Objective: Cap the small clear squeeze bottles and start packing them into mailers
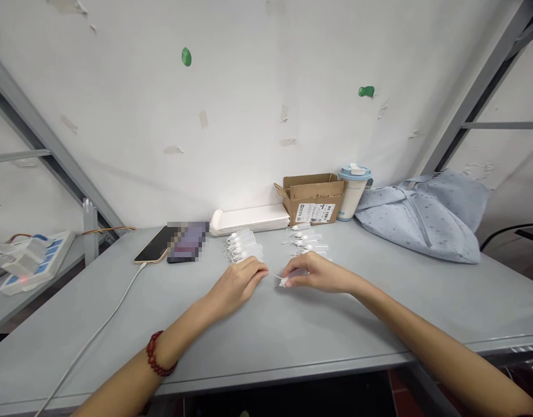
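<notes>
Between my right thumb and fingers is a small white piece with a thin cord, most of it hidden by my right hand. The cord reaches left toward my left hand, whose thumb and forefinger are pinched together at its end. Just behind my left hand lies a pile of small clear-and-white plastic tubes with white string loops. A second group of the same tubes is spread beyond my right hand, partly covered by it.
Along the wall stand a flat white stack, an open cardboard box and a blue-lidded cup. A pale blue cloth bag lies right. Two phones sit left, one with a white cable. A power strip is far left.
</notes>
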Tool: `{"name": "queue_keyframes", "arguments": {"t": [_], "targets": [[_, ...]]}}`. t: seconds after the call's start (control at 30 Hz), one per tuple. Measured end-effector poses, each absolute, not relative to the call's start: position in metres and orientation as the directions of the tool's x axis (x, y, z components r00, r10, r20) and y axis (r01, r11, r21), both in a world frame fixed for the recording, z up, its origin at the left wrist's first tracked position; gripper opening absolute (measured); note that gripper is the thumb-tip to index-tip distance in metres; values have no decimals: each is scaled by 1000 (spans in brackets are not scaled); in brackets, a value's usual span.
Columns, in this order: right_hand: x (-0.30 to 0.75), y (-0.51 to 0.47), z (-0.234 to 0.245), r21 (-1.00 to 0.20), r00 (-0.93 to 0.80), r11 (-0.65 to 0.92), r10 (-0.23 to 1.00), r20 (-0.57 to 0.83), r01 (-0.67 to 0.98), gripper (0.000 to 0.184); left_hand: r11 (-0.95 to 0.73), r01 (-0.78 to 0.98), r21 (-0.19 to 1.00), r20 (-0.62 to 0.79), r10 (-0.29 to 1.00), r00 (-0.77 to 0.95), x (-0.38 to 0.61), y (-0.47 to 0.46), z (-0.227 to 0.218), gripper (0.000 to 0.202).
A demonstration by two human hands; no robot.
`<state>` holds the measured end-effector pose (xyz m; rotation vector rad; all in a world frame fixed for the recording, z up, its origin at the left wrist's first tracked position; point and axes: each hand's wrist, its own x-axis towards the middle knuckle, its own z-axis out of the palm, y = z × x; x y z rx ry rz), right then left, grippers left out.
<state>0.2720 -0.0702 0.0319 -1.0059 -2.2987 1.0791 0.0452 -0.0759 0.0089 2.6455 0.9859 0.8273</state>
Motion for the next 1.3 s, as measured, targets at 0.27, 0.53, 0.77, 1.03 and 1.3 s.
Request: {"name": "queue_keyframes", "arguments": {"t": [0.27,0.53,0.77,1.03,1.3], "targets": [[278,-66,38,-749,-483,467,846,225,469,20,-636,545,547,394,769,503,41,-73,13,20],[277,-68,41,-792,-470,452,849,241,410,20,-488,532,692,283,862,421,48,-79,17,22],[272,-72,39,-811,-492,442,841,226,383,20,-548,537,641,259,813,521,54,-87,19,20],[270,-75,35,-807,-501,456,833,237,375,23,-328,387,862,147,891,429,57,-88,21,21],[268,-75,33,-805,-508,471,823,253,362,22,-247,318,915,92,897,432,59,-88,23,24]]}}
